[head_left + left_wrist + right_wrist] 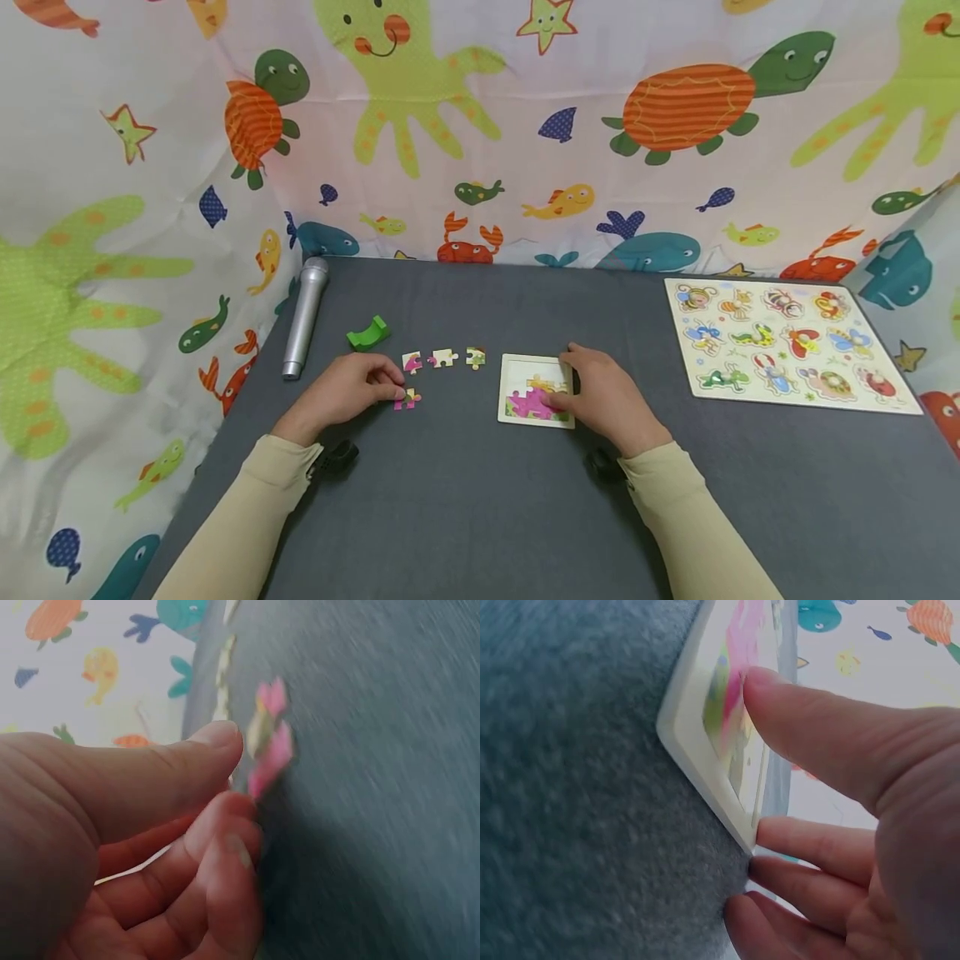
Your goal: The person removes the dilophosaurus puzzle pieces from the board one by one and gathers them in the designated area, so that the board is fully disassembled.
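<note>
My left hand [348, 388] pinches a pink and yellow jigsaw piece [408, 400] between thumb and fingers. The same piece [271, 754] looks blurred just past the fingertips in the left wrist view. My right hand [611, 397] holds the right side of a small square puzzle tray [517, 423]. Its thumb lies over the pink pieces [528, 404] set in the lower part of the tray, and its other fingers are along the tray's edge [682, 746]. Beyond the left hand lie three loose jigsaw pieces [443, 358].
A green curved block [368, 333] lies beyond my left hand. To its left is a silver microphone-like cylinder [305, 321]. A large insect puzzle board [798, 346] lies at the right on the grey table [465, 508]. A sea-animal cloth [420, 200] hangs behind.
</note>
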A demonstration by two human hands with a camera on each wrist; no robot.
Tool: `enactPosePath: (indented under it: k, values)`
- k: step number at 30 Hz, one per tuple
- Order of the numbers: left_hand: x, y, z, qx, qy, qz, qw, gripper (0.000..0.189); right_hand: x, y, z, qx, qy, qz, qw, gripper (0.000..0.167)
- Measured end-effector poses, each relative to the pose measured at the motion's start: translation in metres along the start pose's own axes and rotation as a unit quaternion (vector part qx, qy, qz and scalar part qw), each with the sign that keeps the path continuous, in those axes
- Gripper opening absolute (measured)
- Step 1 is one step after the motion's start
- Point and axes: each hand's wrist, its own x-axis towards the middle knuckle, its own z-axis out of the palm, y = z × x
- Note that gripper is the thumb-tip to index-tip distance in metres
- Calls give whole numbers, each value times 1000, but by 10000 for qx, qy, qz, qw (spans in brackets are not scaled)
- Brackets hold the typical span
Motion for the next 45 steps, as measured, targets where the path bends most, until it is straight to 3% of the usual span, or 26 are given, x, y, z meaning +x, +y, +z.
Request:
enactPosePath:
  k: [3,7,13,19,23,28,37,45]
  values:
    - [1,19,6,128,95,150,9998,12,-1,2,-3,-2,-58,-117,9999,74]
    - [13,57,19,168,-67,530,9984,10,-2,5,-7,-25,-176,-234,9996,77]
    - [45,109,52,356,-413,1065,9928,12,-3,9,-9,-35,-292,-254,9992,80]
    - [75,141,87,954,-692,1388,9833,19,-5,14,-8,18,-223,-180,9996,80]
    - [83,149,99,1224,-728,1459,9790,23,-6,16,-7,32,-156,-181,9997,78]
    - [84,145,103,1448,-641,1251,9794,29,-2,12,-4,103,-172,-317,9993,77]
    - [86,142,105,1355,-699,1333,9793,30,-2,11,-7,157,-206,-194,9995,76]
    - [85,141,105,1207,-765,1207,9823,31,-1,12,-7,188,-205,-220,9994,76]
